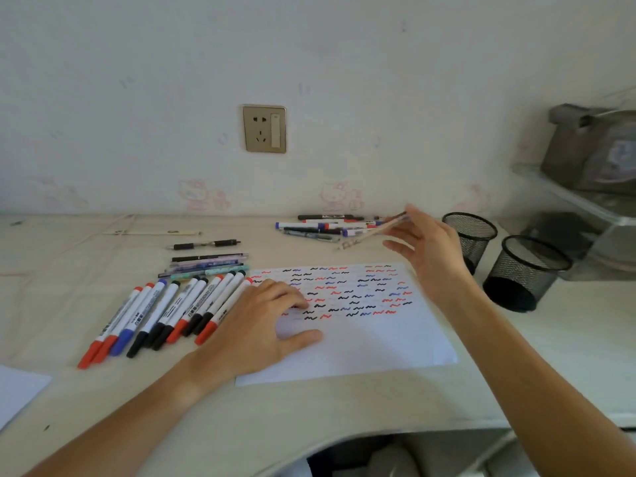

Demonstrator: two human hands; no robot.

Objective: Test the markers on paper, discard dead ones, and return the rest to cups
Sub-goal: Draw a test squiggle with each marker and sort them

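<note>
A white paper sheet (371, 342) covered in red, blue and black squiggles lies mid-desk. My left hand (261, 325) rests flat on its left part, fingers spread. My right hand (430, 249) hovers above the sheet's far right corner and pinches a thin pale pen (370, 234), which slants down to the left. A row of several red, blue and black markers (161, 315) lies left of the paper. Another pile of markers (327, 227) lies at the back. Two black mesh cups (471, 239) (526, 273) stand at the right.
Several thin pens (206, 265) lie above the marker row, with a black pen (206, 244) and a pale stick (151, 232) further back. A shelf with a grey bag (592, 149) stands at far right. Another sheet's corner (17, 390) shows at the left edge.
</note>
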